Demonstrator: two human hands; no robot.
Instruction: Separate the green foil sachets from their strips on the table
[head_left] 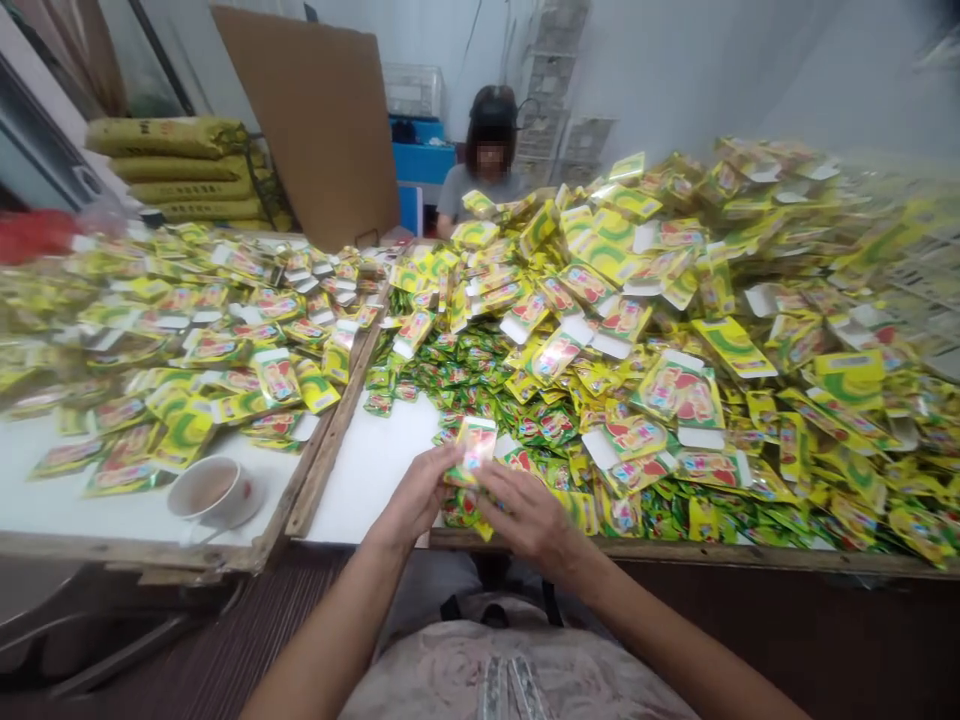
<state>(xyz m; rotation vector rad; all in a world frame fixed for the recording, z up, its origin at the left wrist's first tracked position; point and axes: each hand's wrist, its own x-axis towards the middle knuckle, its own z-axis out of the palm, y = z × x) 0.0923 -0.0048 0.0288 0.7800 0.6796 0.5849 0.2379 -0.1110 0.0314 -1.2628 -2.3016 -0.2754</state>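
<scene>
Head view: left hand (pixel 414 492) and right hand (pixel 529 512) clamp a packet (pixel 478 442), green sachets (pixel 469 366) heaped just beyond, cup (pixel 238 502) at left.

lettering on packets (pixel 679 392) and sacks (pixel 176 138) seems unreadable.

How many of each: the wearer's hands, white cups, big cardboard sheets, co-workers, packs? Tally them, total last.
Wearer's hands: 2, left hand and right hand
White cup: 1
Cardboard sheet: 1
Co-worker: 1
Packs: too many and overlapping to count
Total, packs aside: 5
</scene>
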